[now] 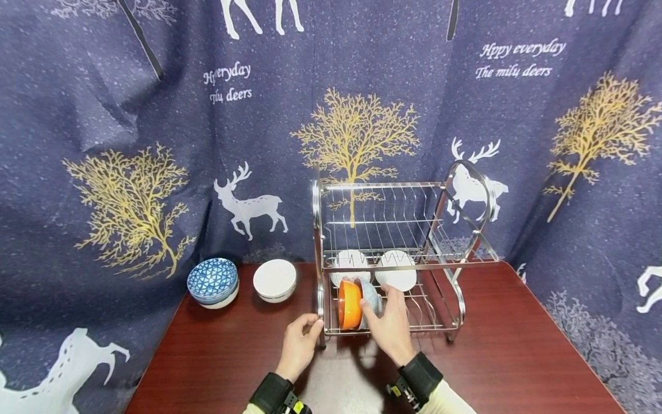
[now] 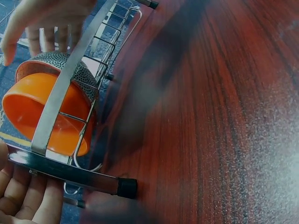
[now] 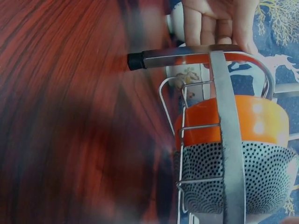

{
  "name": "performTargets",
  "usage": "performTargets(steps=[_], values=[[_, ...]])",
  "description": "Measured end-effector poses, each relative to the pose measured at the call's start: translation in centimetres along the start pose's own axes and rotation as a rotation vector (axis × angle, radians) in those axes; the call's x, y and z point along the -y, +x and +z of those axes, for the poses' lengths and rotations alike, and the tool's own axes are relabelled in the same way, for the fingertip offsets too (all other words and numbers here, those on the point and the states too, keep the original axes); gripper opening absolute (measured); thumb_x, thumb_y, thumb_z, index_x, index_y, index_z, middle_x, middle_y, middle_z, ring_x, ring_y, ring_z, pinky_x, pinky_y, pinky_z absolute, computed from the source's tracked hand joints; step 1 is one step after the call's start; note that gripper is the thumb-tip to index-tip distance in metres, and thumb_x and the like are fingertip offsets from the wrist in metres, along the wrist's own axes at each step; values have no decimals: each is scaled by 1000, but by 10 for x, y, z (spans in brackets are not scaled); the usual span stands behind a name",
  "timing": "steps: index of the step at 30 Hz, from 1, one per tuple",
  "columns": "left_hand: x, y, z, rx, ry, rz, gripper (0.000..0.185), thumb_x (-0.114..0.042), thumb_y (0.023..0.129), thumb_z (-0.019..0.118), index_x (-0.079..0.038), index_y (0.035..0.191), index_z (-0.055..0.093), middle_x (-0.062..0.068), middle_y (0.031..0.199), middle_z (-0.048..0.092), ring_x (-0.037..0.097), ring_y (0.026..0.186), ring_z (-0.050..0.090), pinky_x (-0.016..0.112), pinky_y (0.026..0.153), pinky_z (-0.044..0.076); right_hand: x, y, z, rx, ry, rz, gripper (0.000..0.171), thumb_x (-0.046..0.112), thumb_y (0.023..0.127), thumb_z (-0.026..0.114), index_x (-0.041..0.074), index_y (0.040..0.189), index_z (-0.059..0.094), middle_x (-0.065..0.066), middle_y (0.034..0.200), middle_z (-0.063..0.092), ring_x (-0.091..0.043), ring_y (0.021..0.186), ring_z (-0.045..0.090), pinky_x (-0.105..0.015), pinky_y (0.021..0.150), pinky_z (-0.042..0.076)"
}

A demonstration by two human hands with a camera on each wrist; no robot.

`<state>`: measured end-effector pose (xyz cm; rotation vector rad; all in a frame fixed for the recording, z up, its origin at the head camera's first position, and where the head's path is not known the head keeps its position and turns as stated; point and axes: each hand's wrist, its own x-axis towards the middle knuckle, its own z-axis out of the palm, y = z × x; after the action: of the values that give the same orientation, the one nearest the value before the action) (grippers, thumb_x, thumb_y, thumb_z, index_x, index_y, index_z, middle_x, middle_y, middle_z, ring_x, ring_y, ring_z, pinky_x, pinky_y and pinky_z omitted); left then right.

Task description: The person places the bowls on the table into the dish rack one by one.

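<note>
My left hand grips the left front upright of a metal dish rack, thumb on the near side and fingers behind. On the rack's lower tier an orange bowl stands on its side. Nested against it is a grey bowl with dark speckles, also on edge. My right hand is at the speckled bowl, thumb and fingers spread over its right side. The left wrist view shows that hand's fingers straight beside the speckled bowl. Both bowls sit behind the rack's flat front bar.
Two white bowls, one left and one right, stand at the back of the lower tier. Left of the rack are a blue-patterned bowl stacked on a white one, and another white bowl. A patterned curtain hangs behind the brown table.
</note>
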<state>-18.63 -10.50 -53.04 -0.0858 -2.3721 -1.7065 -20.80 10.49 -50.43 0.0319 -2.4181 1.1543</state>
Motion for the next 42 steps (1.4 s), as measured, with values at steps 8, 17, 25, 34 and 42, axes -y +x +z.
performTargets(steps=[8, 17, 25, 34, 42], values=[[3, -2, 0, -6, -8, 23, 9, -11, 90, 66, -3, 95, 67, 5, 87, 68, 19, 85, 66, 26, 73, 52, 11, 0, 4, -66, 165, -256, 52, 17, 84, 69, 3, 131, 50, -17, 136, 48, -28, 126, 44, -45, 105, 33], [4, -5, 3, -68, 8, 109, 4, -4, 88, 66, -3, 92, 66, 6, 87, 68, 18, 84, 67, 30, 74, 55, 33, -3, 11, -17, 221, -393, 46, 13, 83, 69, 4, 126, 55, -7, 134, 52, -23, 122, 49, -36, 101, 39], [5, -7, 5, -79, 20, 135, 5, -3, 88, 66, -2, 93, 65, 7, 88, 66, 18, 83, 67, 29, 72, 56, 40, -6, 21, -3, 248, -470, 44, 11, 83, 68, 8, 126, 56, -7, 132, 54, -30, 120, 50, -31, 103, 36], [3, -10, 7, -61, 1, 134, 15, 9, 84, 64, 0, 96, 63, 11, 93, 64, 25, 86, 67, 27, 73, 55, 48, -12, 29, 29, 236, -472, 37, 12, 83, 69, 7, 118, 59, -10, 125, 58, -26, 108, 58, -39, 88, 46], [2, -11, 6, -78, -12, 119, 17, 10, 82, 66, 1, 96, 64, 12, 93, 65, 27, 86, 67, 28, 74, 55, 53, -15, 33, 48, 200, -441, 37, 13, 84, 68, 7, 119, 60, -2, 110, 62, -14, 91, 58, -35, 80, 49]])
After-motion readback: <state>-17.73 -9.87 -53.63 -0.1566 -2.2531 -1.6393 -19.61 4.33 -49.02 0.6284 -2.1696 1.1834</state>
